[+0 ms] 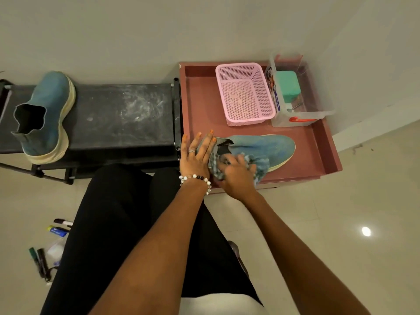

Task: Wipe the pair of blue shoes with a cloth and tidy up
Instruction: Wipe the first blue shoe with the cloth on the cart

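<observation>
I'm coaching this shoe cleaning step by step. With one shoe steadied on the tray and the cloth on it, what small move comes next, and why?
Probably drag the cloth forward toward the toe. The right hand bunches it near the collar of the shoe, the left hand braces the heel, and the toe area is uncovered.

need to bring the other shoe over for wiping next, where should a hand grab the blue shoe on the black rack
Grip the blue shoe at its open ankle collar, which faces the person at the near end. Come from above and the near side, with fingers inside the opening and thumb on the outer knit. The shoe lies tilted, sole edge toward the black rack's middle, and the collar is probably the easiest edge to pinch.
</observation>
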`<state>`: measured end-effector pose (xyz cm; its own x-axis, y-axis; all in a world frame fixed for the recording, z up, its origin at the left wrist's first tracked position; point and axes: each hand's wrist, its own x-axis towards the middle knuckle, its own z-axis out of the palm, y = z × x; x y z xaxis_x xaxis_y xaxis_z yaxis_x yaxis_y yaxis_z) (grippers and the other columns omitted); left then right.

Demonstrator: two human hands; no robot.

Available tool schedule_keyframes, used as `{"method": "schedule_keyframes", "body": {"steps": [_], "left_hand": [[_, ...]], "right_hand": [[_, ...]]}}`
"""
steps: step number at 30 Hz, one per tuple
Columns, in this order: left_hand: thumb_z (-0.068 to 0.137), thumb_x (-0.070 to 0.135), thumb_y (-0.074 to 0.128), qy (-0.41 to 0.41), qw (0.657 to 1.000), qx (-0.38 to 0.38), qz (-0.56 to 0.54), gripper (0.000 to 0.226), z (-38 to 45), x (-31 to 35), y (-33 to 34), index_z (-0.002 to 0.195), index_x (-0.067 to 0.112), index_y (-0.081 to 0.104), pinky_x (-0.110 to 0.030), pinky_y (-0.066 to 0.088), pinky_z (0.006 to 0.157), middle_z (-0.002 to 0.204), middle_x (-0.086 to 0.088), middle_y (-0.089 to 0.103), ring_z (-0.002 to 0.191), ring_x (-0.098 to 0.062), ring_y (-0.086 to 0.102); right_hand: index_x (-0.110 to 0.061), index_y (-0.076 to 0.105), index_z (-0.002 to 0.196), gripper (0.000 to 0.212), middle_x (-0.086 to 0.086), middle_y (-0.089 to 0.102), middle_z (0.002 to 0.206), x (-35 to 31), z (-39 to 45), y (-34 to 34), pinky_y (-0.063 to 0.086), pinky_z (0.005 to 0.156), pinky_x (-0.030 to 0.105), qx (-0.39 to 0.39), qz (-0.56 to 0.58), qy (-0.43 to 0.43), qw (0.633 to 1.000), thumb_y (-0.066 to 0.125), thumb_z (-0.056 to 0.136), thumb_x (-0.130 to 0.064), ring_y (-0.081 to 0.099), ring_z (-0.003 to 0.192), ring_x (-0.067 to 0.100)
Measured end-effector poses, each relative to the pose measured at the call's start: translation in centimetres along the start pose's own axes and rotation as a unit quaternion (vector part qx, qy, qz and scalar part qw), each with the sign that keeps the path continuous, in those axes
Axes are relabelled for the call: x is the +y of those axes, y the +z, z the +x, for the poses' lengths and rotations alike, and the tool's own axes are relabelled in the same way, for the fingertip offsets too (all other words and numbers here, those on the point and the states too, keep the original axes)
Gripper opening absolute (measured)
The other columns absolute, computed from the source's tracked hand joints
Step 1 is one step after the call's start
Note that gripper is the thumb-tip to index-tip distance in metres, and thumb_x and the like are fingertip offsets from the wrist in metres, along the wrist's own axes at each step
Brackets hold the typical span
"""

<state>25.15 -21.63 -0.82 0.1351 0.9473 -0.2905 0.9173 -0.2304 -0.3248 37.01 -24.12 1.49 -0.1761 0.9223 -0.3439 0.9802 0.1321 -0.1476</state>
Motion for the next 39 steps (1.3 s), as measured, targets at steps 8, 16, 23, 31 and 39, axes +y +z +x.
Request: {"method": "schedule_keyframes", "body": {"steps": [8,16,23,31,39], "left_hand": [[0.098,0.043,0.028,0.008,1.0,-0.002,-0.003,0.08,0.1,0.1,-0.1,0.142,0.018,-0.034,-0.06,-0.025,0.103,0.147,-0.002,-0.043,0.144,-0.025,-0.023],[0.1,0.031,0.032,-0.005,1.0,0.001,-0.009,0.081,-0.1,0.2,-0.2,0.138,0.018,-0.038,-0.061,-0.026,0.101,0.146,0.0,-0.045,0.143,-0.025,-0.024],[0.098,0.049,0.033,0.002,1.0,0.015,-0.008,0.086,-0.1,0.0,-0.4,0.14,0.016,-0.035,-0.06,-0.024,0.104,0.147,-0.003,-0.043,0.143,-0.026,-0.023],[0.101,0.026,0.015,0.08,0.994,0.033,0.063,0.059,-2.4,0.2,-1.9,0.149,0.006,-0.014,-0.058,-0.024,0.102,0.152,-0.014,-0.031,0.137,-0.026,-0.035],[0.101,0.021,0.016,0.103,0.993,-0.06,0.017,0.06,-4.1,0.8,-1.9,0.147,0.001,-0.018,-0.043,-0.012,0.117,0.151,-0.014,-0.034,0.144,-0.024,-0.022]], "right_hand": [[-0.013,0.054,0.123,0.033,0.006,0.04,0.136,-1.0,0.6,-0.2,0.02,0.104,0.058,0.02,-0.072,0.061,0.995,0.044,0.093,-0.02,0.026,0.13,0.027],[-0.032,0.056,0.126,0.054,-0.012,0.042,0.135,2.2,0.3,-1.0,0.027,0.094,0.045,-0.035,0.089,-0.015,0.995,0.048,0.08,-0.005,0.03,0.123,0.018],[-0.025,0.072,0.092,0.035,0.004,0.069,0.093,7.0,-0.1,-2.0,0.048,0.086,0.054,0.133,0.342,0.221,0.903,0.046,0.071,-0.015,0.06,0.095,0.028],[-0.017,0.06,0.109,0.027,0.004,0.064,0.1,3.1,-1.2,-1.2,0.037,0.098,0.051,0.29,0.283,0.227,0.886,0.054,0.083,-0.018,0.055,0.101,0.025],[-0.02,0.035,0.144,0.057,-0.004,0.034,0.15,1.3,-1.1,1.8,0.01,0.11,0.05,0.071,-0.011,0.01,0.997,0.052,0.09,-0.023,0.026,0.138,0.021]]}}
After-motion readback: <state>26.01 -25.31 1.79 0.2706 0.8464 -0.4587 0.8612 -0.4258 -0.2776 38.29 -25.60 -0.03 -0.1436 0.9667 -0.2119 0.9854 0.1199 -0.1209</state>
